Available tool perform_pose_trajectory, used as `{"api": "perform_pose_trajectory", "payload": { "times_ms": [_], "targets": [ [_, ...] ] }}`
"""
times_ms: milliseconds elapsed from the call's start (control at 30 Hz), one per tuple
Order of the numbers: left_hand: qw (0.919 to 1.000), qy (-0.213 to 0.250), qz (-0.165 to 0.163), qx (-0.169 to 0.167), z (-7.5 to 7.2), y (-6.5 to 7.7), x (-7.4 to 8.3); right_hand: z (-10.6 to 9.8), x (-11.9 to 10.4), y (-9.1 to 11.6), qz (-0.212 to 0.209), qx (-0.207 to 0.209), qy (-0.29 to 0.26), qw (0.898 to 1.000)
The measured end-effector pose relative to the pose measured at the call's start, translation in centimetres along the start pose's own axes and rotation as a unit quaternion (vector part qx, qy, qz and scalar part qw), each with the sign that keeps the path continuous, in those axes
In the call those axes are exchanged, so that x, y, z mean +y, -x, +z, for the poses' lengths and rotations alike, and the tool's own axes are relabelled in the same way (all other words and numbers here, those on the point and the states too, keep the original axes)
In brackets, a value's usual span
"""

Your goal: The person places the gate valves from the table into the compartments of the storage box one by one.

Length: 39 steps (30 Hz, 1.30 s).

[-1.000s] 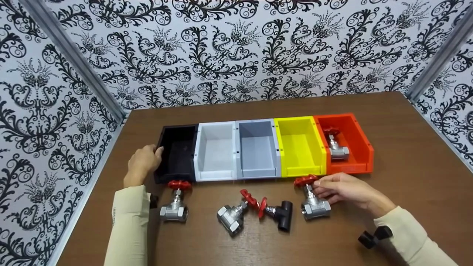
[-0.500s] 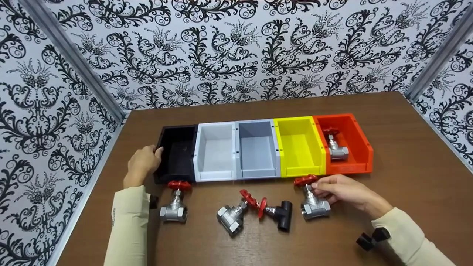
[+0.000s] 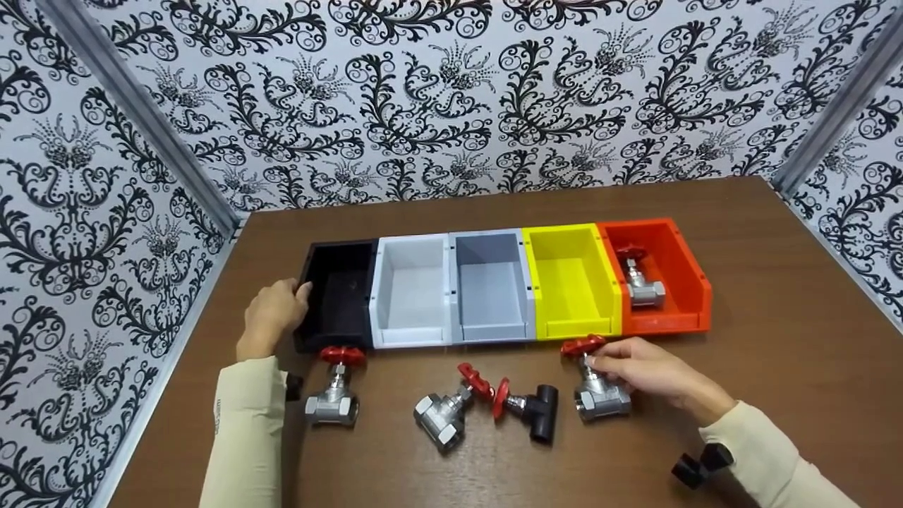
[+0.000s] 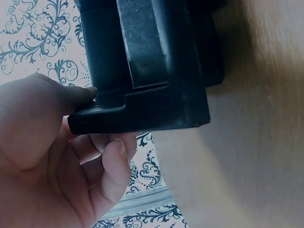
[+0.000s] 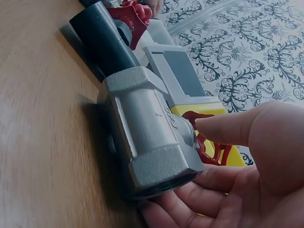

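My left hand [image 3: 274, 310] grips the left wall of a black bin [image 3: 338, 293]; in the left wrist view the thumb lies over the rim of the bin [image 4: 156, 107] and the fingers are on its outer side. At right, my right hand [image 3: 652, 370] holds a metal valve [image 3: 600, 396] with a red handwheel by its neck, in front of the yellow bin [image 3: 571, 282]. Up close in the right wrist view, the thumb touches the neck of the silver valve body [image 5: 147, 123] and the other fingers curl beneath. The valve appears to be at the tabletop.
White [image 3: 413, 289], grey [image 3: 490, 286] and red [image 3: 674, 282] bins complete the row. Another metal valve [image 3: 643, 291] lies in the red bin. On the brown table [image 3: 494, 473] lie a left metal valve [image 3: 333, 406], a tilted metal valve [image 3: 443, 418] and a black-bodied valve [image 3: 542, 413].
My right hand has shifted slightly left and down around the valve's neck, its thumb now further across it. The valve and my left hand stay in place.
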<state>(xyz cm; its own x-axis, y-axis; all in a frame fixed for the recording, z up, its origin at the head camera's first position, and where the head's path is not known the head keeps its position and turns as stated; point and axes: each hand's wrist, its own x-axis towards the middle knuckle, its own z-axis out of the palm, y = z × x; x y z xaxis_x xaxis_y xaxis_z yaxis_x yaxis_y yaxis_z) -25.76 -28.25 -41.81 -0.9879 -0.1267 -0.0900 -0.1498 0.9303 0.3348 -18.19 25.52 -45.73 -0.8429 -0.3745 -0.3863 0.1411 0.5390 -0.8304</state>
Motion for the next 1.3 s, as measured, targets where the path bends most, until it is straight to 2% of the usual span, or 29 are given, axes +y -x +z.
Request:
{"api": "perform_pose_trajectory", "payload": {
  "times_ms": [500,867,1300],
  "targets": [
    [1.0000,0.003,0.003,0.006,-0.1,0.0,0.0,1.0,-0.9,0.1,0.007,0.053,0.038,0.998],
    [0.9999,0.005,0.004,0.013,0.2,0.0,-0.2,1.5,-1.1,0.6,0.035,0.019,-0.047,0.998],
    [0.9997,0.007,0.009,0.021,0.3,0.0,-0.2,1.7,-0.3,0.9,-0.002,0.008,-0.113,0.994]
  ]
}}
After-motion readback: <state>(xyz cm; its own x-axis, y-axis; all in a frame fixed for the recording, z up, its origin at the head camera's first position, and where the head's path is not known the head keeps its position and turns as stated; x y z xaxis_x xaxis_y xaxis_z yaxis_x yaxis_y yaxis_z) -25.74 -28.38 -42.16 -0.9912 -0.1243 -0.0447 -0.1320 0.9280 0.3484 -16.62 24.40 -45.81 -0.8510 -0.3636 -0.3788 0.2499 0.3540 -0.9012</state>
